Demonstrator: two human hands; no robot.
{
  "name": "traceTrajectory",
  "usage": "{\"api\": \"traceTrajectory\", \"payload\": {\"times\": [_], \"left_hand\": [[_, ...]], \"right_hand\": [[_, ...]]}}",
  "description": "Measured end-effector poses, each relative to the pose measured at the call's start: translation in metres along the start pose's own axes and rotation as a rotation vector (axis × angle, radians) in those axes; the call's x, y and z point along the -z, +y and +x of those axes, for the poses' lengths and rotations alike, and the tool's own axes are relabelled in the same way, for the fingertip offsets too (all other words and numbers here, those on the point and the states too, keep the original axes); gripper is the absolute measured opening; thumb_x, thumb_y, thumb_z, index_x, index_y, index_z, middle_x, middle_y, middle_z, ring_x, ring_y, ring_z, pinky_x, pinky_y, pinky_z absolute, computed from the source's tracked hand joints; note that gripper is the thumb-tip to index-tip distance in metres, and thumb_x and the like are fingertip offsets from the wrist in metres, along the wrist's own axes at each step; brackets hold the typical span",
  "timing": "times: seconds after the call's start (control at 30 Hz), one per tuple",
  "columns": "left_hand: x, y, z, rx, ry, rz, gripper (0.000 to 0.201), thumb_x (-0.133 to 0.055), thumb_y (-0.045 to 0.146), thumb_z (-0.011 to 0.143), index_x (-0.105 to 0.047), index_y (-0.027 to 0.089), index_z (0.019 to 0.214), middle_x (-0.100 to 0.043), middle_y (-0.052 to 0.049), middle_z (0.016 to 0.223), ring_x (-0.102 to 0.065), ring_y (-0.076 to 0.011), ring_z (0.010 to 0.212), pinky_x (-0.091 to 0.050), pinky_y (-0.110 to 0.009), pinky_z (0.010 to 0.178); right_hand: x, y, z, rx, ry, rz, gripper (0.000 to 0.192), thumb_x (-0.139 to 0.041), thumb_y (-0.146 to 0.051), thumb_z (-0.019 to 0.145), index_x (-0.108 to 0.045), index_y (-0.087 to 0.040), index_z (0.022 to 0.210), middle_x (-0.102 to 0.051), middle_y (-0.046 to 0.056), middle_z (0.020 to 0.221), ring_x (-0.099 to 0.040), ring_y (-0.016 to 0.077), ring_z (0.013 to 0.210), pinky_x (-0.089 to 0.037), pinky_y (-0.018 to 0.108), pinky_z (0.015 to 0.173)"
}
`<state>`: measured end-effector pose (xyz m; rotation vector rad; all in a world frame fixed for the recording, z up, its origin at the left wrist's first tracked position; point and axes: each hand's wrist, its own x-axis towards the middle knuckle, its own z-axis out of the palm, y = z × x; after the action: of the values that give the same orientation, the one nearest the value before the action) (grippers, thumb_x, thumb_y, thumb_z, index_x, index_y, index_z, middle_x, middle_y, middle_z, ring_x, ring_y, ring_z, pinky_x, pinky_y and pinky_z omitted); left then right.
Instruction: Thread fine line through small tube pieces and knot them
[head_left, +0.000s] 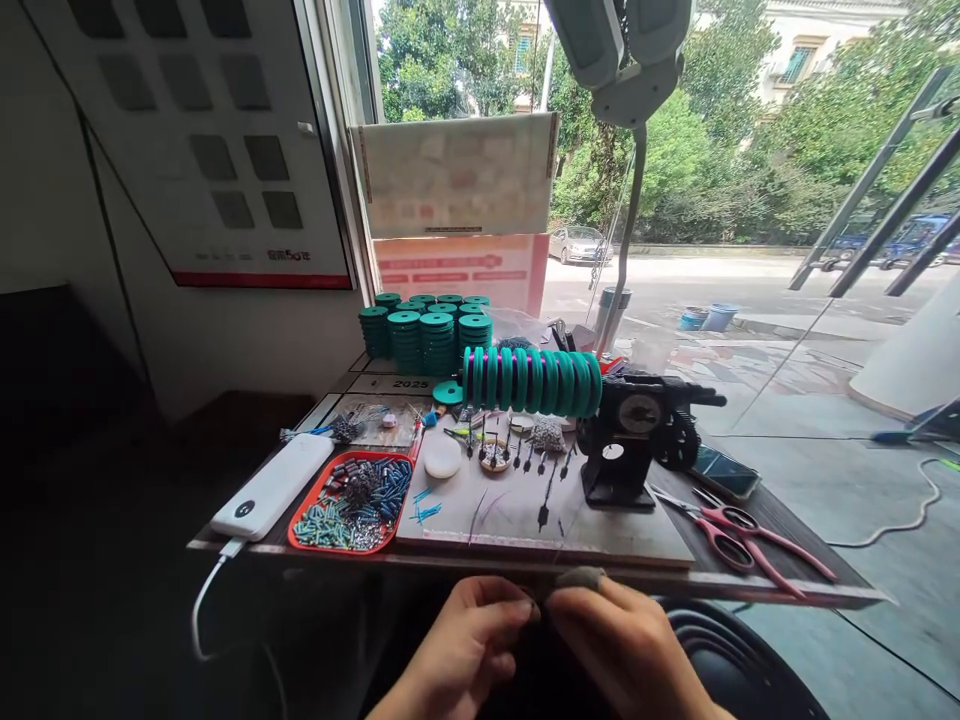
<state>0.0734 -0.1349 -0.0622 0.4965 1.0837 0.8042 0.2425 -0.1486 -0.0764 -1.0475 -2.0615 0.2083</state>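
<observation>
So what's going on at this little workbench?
A person sits at the table edge, the left hand and right hand pinched together just below it, fingertips meeting on something too small to make out. On the table sit a row of green spools on a black winder, a red tray of small parts, and red scissors.

I log, at the near table edge, my bare left hand (469, 640) and bare right hand (622, 650), fingertips pressed together below the tabletop; right forefinger wears a small grey fabric fingertip cover (581, 577); whatever is pinched between the fingertips is too small for me to tell; both hands low, palms turned inward.
</observation>
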Motion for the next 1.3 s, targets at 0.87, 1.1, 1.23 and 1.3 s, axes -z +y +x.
{"api": "traceTrajectory", "payload": {"times": [0.87,1.1,1.23,1.3], "left_hand": [[-0.011,-0.013,0.003,0.187,0.013,-0.186,0.017,-0.074,0.001,0.055,-0.061,0.011,0.061,-0.066,-0.004,0.058,-0.054,-0.0052,0.044,-0.022,-0.008,0.033],[-0.015,-0.007,-0.002,0.229,-0.053,-0.175,0.015,-0.073,0.001,0.052,-0.063,0.009,0.061,-0.061,-0.002,0.058,-0.044,-0.0008,0.040,-0.020,-0.007,0.033],[-0.016,-0.006,-0.002,0.247,-0.101,-0.124,0.014,-0.071,0.004,0.050,-0.062,0.009,0.058,-0.054,0.001,0.055,-0.037,0.0002,0.040,-0.017,-0.008,0.034],[-0.016,-0.007,-0.001,0.224,-0.100,-0.085,0.014,-0.072,0.007,0.049,-0.061,0.011,0.058,-0.053,0.002,0.055,-0.035,-0.0001,0.041,-0.017,-0.010,0.035]], "right_hand": [[-0.023,-0.002,-0.026,0.387,0.291,-0.375,0.034,-0.035,-0.014,0.093,-0.066,-0.018,0.080,-0.064,0.002,0.051,-0.057,0.0139,0.040,-0.039,0.026,0.043],[-0.022,0.003,-0.037,-0.234,0.138,0.329,0.024,-0.047,-0.032,0.091,-0.063,-0.020,0.077,-0.063,0.001,0.063,-0.057,0.0128,0.055,-0.043,0.021,0.052],[-0.009,0.003,-0.023,-0.736,-0.144,0.881,0.031,-0.060,-0.046,0.079,-0.055,-0.017,0.066,-0.052,-0.002,0.063,-0.048,0.0122,0.061,-0.038,0.021,0.055],[-0.007,0.006,-0.015,-0.849,-0.228,1.074,0.031,-0.065,-0.045,0.071,-0.053,-0.017,0.065,-0.045,-0.004,0.057,-0.040,0.0093,0.055,-0.031,0.020,0.050]]}}
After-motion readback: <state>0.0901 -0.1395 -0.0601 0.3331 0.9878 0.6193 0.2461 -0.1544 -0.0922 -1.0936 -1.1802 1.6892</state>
